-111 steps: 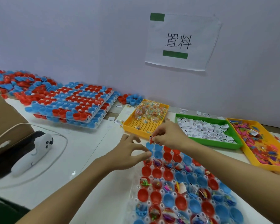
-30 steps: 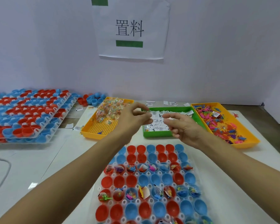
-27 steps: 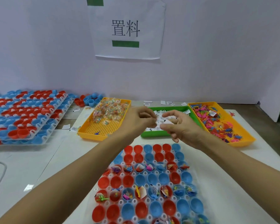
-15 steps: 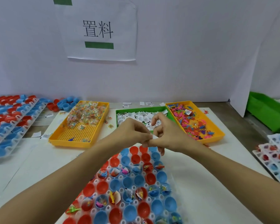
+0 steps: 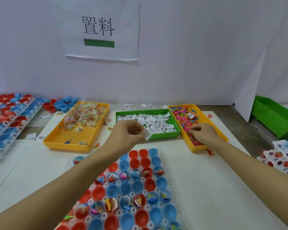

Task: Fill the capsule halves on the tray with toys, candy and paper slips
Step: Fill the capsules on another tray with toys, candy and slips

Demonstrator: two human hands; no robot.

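Observation:
A clear tray [image 5: 172, 190] of red and blue capsule halves lies in front of me; some halves hold toys, candy and slips, others are bare. My left hand [image 5: 129, 134] hovers above the tray's far end and pinches a white paper slip [image 5: 147, 135]. My right hand [image 5: 202, 132] reaches into the right yellow bin [image 5: 220, 131] of small coloured toys, fingers curled down among them. Between the hands sits the green bin [image 5: 163, 136] of paper slips. The left yellow bin [image 5: 68, 143] holds wrapped candy.
Stacked trays of red and blue capsule halves [image 5: 8, 117] fill the left side. More filled trays [image 5: 283, 156] sit at the right edge, with a green crate [image 5: 273, 117] behind. A white wall with a paper sign [image 5: 100, 29] closes the back.
My hands were together over the tray, both on the slip. Now they are apart: the left keeps the slip, the right has gone into the toy bin. My view turned right.

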